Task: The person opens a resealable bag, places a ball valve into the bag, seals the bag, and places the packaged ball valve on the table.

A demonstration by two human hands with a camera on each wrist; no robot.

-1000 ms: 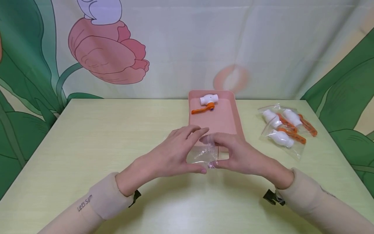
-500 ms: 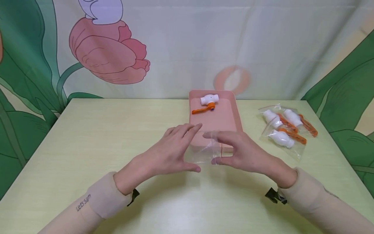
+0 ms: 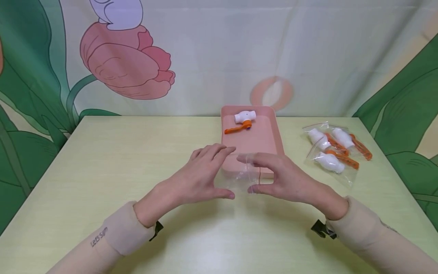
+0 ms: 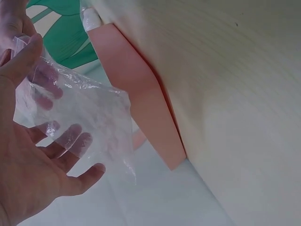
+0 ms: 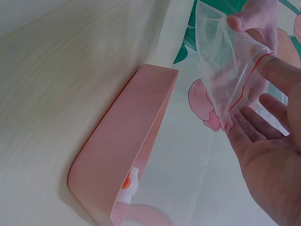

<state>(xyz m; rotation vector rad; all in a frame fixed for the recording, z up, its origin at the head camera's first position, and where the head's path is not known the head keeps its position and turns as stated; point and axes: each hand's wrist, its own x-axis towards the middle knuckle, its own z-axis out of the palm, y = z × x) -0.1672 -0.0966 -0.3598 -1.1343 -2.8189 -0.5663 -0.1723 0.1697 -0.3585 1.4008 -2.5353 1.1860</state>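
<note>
A clear zip bag (image 3: 237, 182) stretches between the two hands above the table. My right hand (image 3: 291, 180) has its thumb and fingers spread at the bag's mouth, and the red zip line runs across them in the right wrist view. The bag's film (image 5: 218, 52) hangs loose beyond them. My left hand (image 3: 200, 179) is spread at the other end, thumb well apart from the fingers. Through the film (image 4: 94, 117) its fingers show in the left wrist view; whether they touch it I cannot tell. Behind the hands, a white ball valve (image 3: 245, 116) with an orange handle lies in the pink tray (image 3: 261, 139).
To the right on the pale table (image 3: 119, 163) lie several bagged ball valves (image 3: 330, 161), white with orange handles, partly overlapping. A printed curtain (image 3: 212, 57) hangs behind the table. The tray's near end is partly hidden by the hands and bag.
Over the last second the right hand has shifted slightly right with the bag and the left hand slightly left, widening the gap. In the last half second almost nothing moves.
</note>
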